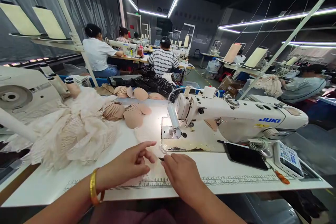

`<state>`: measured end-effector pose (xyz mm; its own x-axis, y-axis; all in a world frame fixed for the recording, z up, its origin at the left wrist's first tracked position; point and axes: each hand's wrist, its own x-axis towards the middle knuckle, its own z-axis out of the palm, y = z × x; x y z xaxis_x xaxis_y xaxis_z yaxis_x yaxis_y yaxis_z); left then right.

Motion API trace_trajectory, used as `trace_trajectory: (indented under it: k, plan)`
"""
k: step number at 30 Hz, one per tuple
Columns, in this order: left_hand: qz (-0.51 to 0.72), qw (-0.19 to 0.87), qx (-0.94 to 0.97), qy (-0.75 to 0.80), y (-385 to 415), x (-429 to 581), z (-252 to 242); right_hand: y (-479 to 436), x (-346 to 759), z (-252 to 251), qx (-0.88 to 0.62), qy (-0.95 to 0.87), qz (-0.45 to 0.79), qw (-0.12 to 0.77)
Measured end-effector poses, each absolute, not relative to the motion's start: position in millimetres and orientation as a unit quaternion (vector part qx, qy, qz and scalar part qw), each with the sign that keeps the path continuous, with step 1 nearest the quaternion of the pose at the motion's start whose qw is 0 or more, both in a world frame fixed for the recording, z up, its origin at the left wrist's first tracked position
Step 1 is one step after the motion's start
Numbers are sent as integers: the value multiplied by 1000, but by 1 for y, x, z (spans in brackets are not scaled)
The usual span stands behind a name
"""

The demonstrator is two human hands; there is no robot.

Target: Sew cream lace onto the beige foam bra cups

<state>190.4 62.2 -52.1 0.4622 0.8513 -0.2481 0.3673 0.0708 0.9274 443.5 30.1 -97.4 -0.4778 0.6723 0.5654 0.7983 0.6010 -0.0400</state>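
My left hand (128, 162), with a gold bangle (93, 187) at its wrist, hovers over the table's front part. Its index finger reaches right, the others are loosely bent and apart, and nothing shows in them. Just beside it, the fingers of my right hand (182, 175) are closed around a small tool with a dark pointed tip (161, 159); the rest of it is hidden in the hand. Pale sheer fabric (154, 173) lies under and between the hands. Behind them stands the white sewing machine (231, 112), its lit needle plate (168, 133) close to my fingertips.
White lacy fabric (78, 136) is heaped at the left. Beige oval pads (132, 117) lie behind it. A phone (245, 155) and a white box (288, 159) rest at the right. A ruler strip (223, 181) runs along the front edge. Other people sit at machines further back.
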Motion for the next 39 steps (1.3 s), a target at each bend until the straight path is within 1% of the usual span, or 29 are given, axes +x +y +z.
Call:
trace_trajectory:
  k: [1, 2, 4, 5, 6, 7, 8, 10, 13, 14, 17, 19, 21, 23, 24, 26, 28, 29, 31, 33, 34, 37, 39]
  plan:
    - [202, 488, 687, 499, 67, 172, -44, 31, 458, -98, -449, -846, -109, 265]
    - [226, 380, 714, 543, 73, 151, -35, 32, 477, -100, -472, -838, -108, 251]
    - [310, 96, 716, 618, 83, 113, -18, 35, 516, -105, -524, -812, -135, 219]
    - [328, -12, 708, 625, 87, 101, -12, 37, 533, -107, -549, -795, -156, 206]
    - [336, -62, 705, 622, 90, 95, -9, 40, 545, -109, -563, -784, -171, 198]
    - [345, -78, 713, 605, 90, 96, -10, 43, 552, -109, -568, -781, -175, 194]
    - [349, -60, 738, 574, 89, 103, -14, 45, 553, -109, -563, -785, -165, 198]
    - [333, -6, 809, 484, 82, 133, -30, 52, 537, -105, -527, -813, -97, 228]
    - [250, 80, 866, 426, 64, 186, -57, 66, 487, -102, -453, -846, 41, 278]
    - [216, 108, 872, 425, 59, 199, -62, 71, 470, -102, -439, -852, 55, 279]
    - [130, 148, 864, 464, 48, 217, -70, 78, 434, -108, -412, -872, 24, 263]
    - [117, 153, 845, 499, 45, 212, -70, 71, 424, -110, -397, -884, 7, 248]
    - [141, 165, 824, 524, 45, 201, -73, 55, 422, -106, -355, -906, 29, 229]
    - [180, 166, 808, 535, 43, 191, -79, 38, 425, -96, -285, -930, 96, 213]
    - [198, 162, 804, 536, 43, 187, -82, 32, 427, -90, -261, -931, 137, 216]
    - [228, 159, 799, 533, 40, 184, -87, 28, 429, -78, -267, -911, 186, 253]
    - [245, 184, 788, 534, 39, 185, -86, 35, 428, -73, -317, -887, 169, 291]
    - [250, 207, 778, 538, 38, 187, -84, 41, 425, -73, -337, -883, 146, 293]
    - [262, 256, 754, 545, 37, 189, -77, 53, 417, -77, -348, -895, 115, 255]
    - [284, 281, 728, 557, 34, 191, -71, 61, 409, -83, -358, -897, 127, 225]
    - [296, 283, 716, 565, 32, 192, -70, 64, 405, -86, -370, -888, 146, 232]
    - [324, 300, 691, 573, 27, 193, -73, 63, 400, -88, -409, -825, 236, 311]
    - [336, 362, 665, 560, 26, 194, -76, 60, 401, -84, -420, -780, 314, 343]
